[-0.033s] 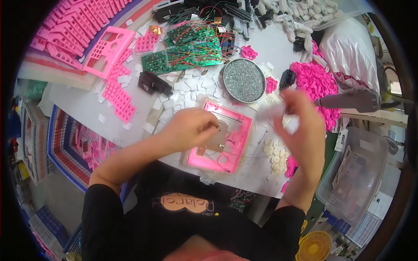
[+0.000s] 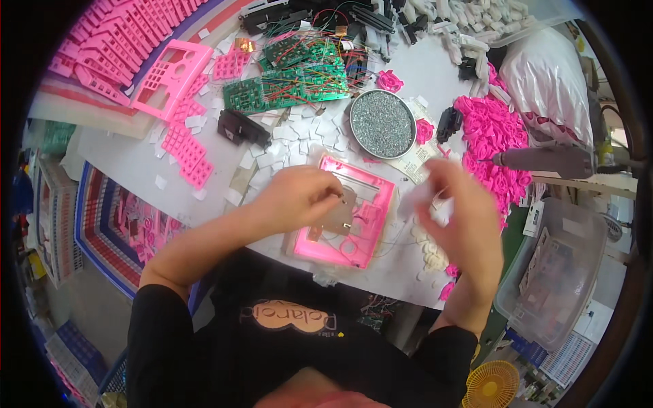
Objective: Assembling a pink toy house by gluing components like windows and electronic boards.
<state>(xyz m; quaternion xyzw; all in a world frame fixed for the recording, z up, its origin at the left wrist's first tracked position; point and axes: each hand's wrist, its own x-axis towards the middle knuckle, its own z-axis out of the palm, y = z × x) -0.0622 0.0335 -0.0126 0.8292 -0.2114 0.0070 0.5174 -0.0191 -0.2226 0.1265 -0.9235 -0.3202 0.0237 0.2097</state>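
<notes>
A pink plastic housing [image 2: 382, 224] lies on the table in front of me, with a grey-brown plate [image 2: 338, 219], a thin rod and a loose wire inside. Over the housing's left part, my left hand [image 2: 309, 195] has thumb and fingers pinched together just above the plate. Whatever sits between those fingertips is too small to make out. Right of the housing, my right hand [image 2: 466, 211] is raised with bent fingers, smeared by motion. A pale blur shows at its fingertips, and I cannot tell whether it is held.
Beyond the housing stand a round tin of screws [image 2: 382, 124] and wired green circuit boards [image 2: 286, 85]. White paper squares [image 2: 299, 139] lie scattered. A pink heap of parts [image 2: 493, 136] and an electric screwdriver [image 2: 544, 161] are at right; cream discs [image 2: 432, 257] lie beneath my right hand.
My right hand has come down slightly and leftward, and the pale blur at its fingertips has moved lower. My left hand stays over the housing, nearly still.
</notes>
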